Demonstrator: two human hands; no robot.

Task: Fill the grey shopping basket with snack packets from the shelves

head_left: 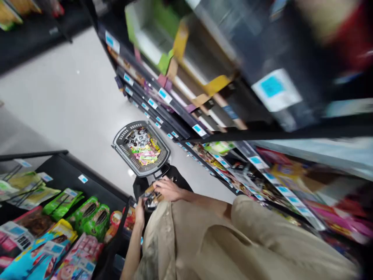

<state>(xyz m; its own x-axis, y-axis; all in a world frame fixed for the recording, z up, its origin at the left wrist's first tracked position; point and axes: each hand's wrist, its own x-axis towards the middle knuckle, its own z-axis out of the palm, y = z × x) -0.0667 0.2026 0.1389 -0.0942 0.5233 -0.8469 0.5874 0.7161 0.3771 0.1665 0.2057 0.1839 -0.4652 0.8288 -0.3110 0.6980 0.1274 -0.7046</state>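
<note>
Close to my body, my left hand and my right hand come together around some small brown and silvery snack packets. My left hand grips them from the left side, while the fingers of my right hand curl over their top. The exact kind of packet is too blurred to make out. Just beyond my hands stands a grey shopping basket on the floor. Inside it lie silvery-black packets and, nearer to me, green, pink and yellow packets.
Tall dark shelving with blue-white price tags and cardboard display boxes rises on the right. A lower shelf at left carries green snack bags and a blue bag. Pale floor runs between them.
</note>
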